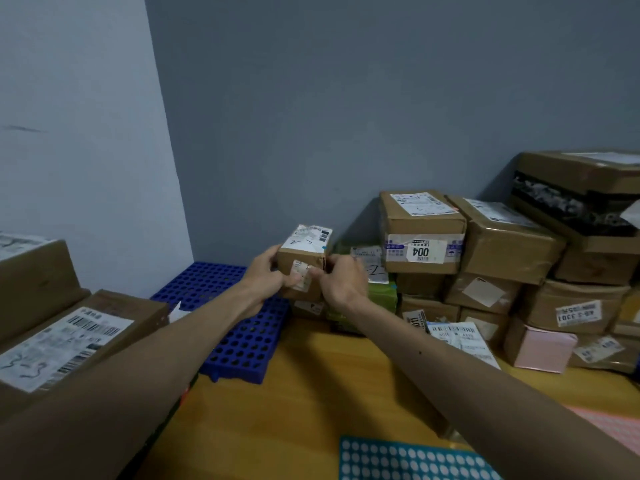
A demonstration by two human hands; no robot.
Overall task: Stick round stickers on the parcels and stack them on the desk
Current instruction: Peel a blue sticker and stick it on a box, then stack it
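- Two hands held one small cardboard parcel (304,263) in the air, above the far edge of a blue perforated plastic grid (242,330) and just in front of a green parcel (379,297).
- The left hand (266,276) covered the parcel's left side, so its fingers there were mostly hidden. Its thumb lay curled across the pale label on the near face.
- The right hand (343,279) clasped the parcel's right edge with its fingers bent round it. Their tips met the same label, and motion blur made it impossible to tell whether a round sticker sat beneath them.
- The parcel's underside and far end were out of sight.
- Its small end face was turned toward the camera, and its long axis ran away toward the grey wall. The top face, carrying a white shipping label, was tilted slightly into view.
- A teal sticker sheet (415,459) with rows of white round stickers lay on the wooden tabletop (304,382), cut off by the bottom edge and partly covered by the right forearm.
- A pink sheet (620,426) was cropped at the right edge.
- A stack of parcels (485,271) stood against the wall on the right, one marked "004" (423,234). Most of the other label print was unreadable.
- Large cartons (69,337) on the left ran out of frame.
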